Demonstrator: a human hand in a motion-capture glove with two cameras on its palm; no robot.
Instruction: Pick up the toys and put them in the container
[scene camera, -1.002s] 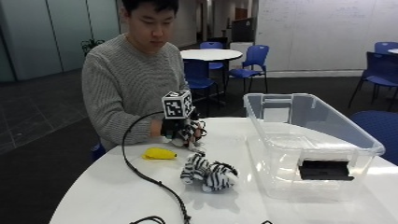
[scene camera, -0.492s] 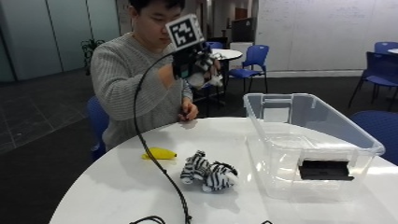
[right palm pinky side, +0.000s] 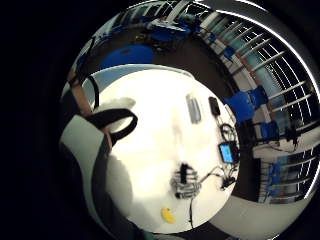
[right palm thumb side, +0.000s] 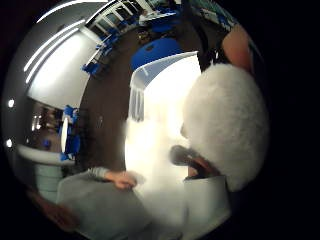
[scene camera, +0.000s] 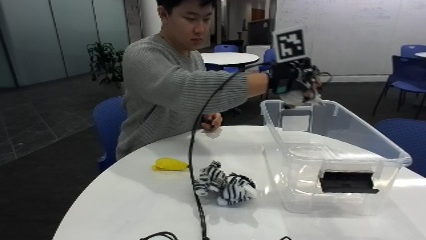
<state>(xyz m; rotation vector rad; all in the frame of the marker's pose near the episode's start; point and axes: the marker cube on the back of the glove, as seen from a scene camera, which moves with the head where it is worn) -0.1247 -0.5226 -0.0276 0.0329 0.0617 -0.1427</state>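
Hovering above the clear container (scene camera: 333, 150), the gloved right hand (scene camera: 293, 82) curls its fingers around a white plush toy (right palm thumb side: 227, 125); released early, it could strike the rim and tumble toward the zebra toy (scene camera: 225, 183) and yellow toy (scene camera: 170, 164) on the table (scene camera: 133, 205).

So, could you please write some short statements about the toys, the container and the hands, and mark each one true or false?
1. The gloved right hand is raised above the clear container. True.
2. The zebra toy is already inside the container. False: it lies on the white table, beside the container.
3. The yellow toy lies on the table next to the zebra toy. True.
4. The right hand holds nothing. False: it grips a white fluffy toy, which fills much of the thumb side palm view.
5. The bare left hand is lifting the yellow toy. False: it is at the table's far edge, apart from the yellow toy.
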